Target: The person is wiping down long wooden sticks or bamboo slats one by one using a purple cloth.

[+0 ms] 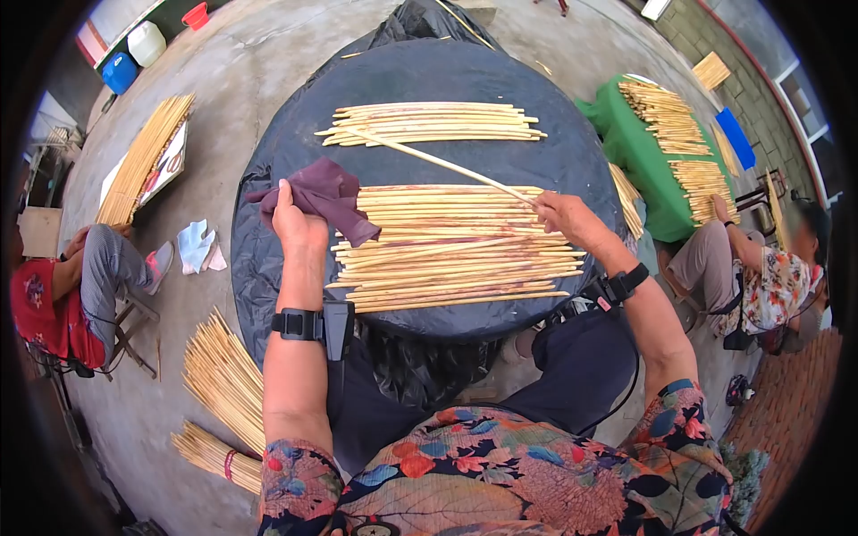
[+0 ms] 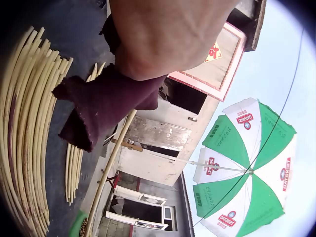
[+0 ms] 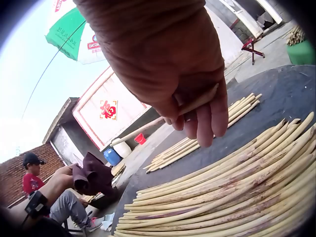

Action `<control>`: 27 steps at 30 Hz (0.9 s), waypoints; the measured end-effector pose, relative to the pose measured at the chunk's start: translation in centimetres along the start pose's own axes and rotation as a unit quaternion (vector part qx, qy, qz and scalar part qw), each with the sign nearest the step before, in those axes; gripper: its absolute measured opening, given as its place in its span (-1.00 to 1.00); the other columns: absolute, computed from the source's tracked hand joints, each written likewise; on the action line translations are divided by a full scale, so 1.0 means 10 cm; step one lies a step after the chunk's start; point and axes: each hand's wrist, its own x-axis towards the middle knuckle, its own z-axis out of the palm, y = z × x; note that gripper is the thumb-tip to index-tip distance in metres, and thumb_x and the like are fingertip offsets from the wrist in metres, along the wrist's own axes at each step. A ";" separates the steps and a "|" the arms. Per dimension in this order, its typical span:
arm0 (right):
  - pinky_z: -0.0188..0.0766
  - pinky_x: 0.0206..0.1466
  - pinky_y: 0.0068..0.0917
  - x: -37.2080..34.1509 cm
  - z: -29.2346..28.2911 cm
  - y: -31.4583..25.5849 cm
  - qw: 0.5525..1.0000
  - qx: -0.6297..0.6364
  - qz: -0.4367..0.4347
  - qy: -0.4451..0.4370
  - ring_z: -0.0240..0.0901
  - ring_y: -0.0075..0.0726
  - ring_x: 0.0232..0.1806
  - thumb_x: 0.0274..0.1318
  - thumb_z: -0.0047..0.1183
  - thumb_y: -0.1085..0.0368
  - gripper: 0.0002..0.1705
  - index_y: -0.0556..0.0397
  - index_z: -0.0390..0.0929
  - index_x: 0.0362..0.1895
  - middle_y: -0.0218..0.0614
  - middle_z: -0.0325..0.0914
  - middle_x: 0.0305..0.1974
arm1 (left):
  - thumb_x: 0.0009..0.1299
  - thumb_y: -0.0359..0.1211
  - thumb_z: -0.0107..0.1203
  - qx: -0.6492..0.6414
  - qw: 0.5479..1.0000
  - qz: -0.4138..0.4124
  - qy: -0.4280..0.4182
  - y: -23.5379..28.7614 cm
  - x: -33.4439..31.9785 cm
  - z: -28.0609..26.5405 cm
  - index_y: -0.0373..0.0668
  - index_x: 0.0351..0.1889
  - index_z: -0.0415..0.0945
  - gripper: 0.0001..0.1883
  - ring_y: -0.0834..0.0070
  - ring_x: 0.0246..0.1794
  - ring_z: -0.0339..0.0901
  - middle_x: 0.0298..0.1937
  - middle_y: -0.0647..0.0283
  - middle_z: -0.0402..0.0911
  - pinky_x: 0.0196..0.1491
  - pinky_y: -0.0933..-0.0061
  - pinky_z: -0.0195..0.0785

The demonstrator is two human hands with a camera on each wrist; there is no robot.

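My left hand point(image 1: 301, 223) holds a crumpled dark purple cloth point(image 1: 335, 198) over the left ends of the near row of sticks. My right hand point(image 1: 572, 221) pinches one long pale stick point(image 1: 438, 163) near its end, between thumb and fingers. That stick slants up and left, past the cloth, and its far tip overlaps a smaller row of sticks point(image 1: 438, 121). Below both hands lies the larger near row point(image 1: 456, 246), some of its sticks stained reddish purple. In the left wrist view the held stick point(image 2: 106, 173) meets the cloth's lower edge.
Black plastic covers the round table point(image 1: 420, 76). Loose sticks point(image 1: 219, 375) and a tied bundle point(image 1: 214, 456) lie on the floor at the left. Seated people work on both sides, beside a white board point(image 1: 170, 165) and a green-covered table point(image 1: 630, 161) bearing sticks.
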 end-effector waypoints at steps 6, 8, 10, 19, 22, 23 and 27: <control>0.25 -0.55 -0.69 0.32 0.39 -0.79 0.980 0.194 -0.036 -0.018 0.17 -0.69 -0.63 0.22 -0.30 0.29 -0.77 0.12 0.37 -0.18 -0.47 0.33 -0.52 | 0.41 -0.14 -0.28 0.010 0.983 -0.101 -0.153 -0.19 -0.33 0.29 -0.31 0.03 0.24 -0.57 0.27 0.09 0.29 0.07 0.11 0.34 0.16 0.20 0.09; 0.23 -0.56 -0.69 0.41 0.58 -0.95 0.979 0.198 -0.045 -0.016 0.15 -0.69 -0.64 0.23 -0.31 0.28 -0.77 0.12 0.37 -0.19 -0.48 0.32 -0.53 | 0.42 -0.12 -0.34 -0.013 0.967 -0.139 -0.214 -0.20 -0.42 0.36 -0.33 0.12 0.15 -0.51 0.23 0.18 0.19 0.17 0.09 0.25 0.24 0.21 -0.06; 0.23 -0.51 -0.53 0.54 0.84 -0.99 0.953 0.234 -0.191 0.031 0.23 -0.53 -0.58 0.22 -0.31 0.26 -0.74 0.17 0.36 -0.21 -0.39 0.35 -0.57 | 0.42 -0.10 -0.34 -0.023 0.961 -0.155 -0.228 -0.22 -0.49 0.40 -0.33 0.12 0.16 -0.50 0.24 0.17 0.20 0.17 0.09 0.26 0.24 0.21 -0.05; 0.00 -0.76 -0.72 0.55 1.05 -1.35 0.898 0.400 0.085 -0.161 0.05 -0.70 -0.73 0.22 -0.27 0.10 -0.70 0.06 0.35 -0.32 -0.47 0.27 -0.63 | 0.38 -0.19 -0.16 0.060 0.966 -0.133 -0.215 -0.41 -0.63 0.37 -0.23 -0.10 0.31 -0.70 0.35 -0.10 0.43 -0.11 0.20 0.46 -0.04 0.27 0.32; 0.11 -0.72 -0.67 0.46 1.07 -1.41 0.924 0.346 0.057 -0.156 0.13 -0.67 -0.70 0.23 -0.29 0.13 -0.69 0.09 0.38 -0.29 -0.45 0.29 -0.64 | 0.36 -0.26 -0.11 0.069 0.974 -0.126 -0.175 -0.52 -0.65 0.34 -0.18 -0.24 0.30 -0.82 0.47 -0.31 0.48 -0.28 0.25 0.47 -0.25 0.40 0.42; 0.11 -0.72 -0.67 0.46 1.13 -1.38 0.924 0.345 0.057 -0.156 0.13 -0.67 -0.70 0.23 -0.29 0.13 -0.69 0.09 0.38 -0.29 -0.45 0.29 -0.64 | 0.36 -0.27 -0.11 0.072 0.979 -0.111 -0.154 -0.56 -0.64 0.31 -0.19 -0.25 0.31 -0.82 0.46 -0.33 0.48 -0.29 0.24 0.48 -0.26 0.41 0.42; 0.20 -0.62 -0.63 0.43 1.25 -1.29 0.959 0.267 -0.060 -0.078 0.17 -0.59 -0.67 0.24 -0.30 0.21 -0.70 0.17 0.39 -0.34 -0.43 0.30 -0.61 | 0.35 -0.28 -0.10 0.097 0.988 -0.065 -0.103 -0.61 -0.65 0.32 -0.20 -0.29 0.32 -0.82 0.50 -0.38 0.48 -0.35 0.25 0.48 -0.29 0.45 0.41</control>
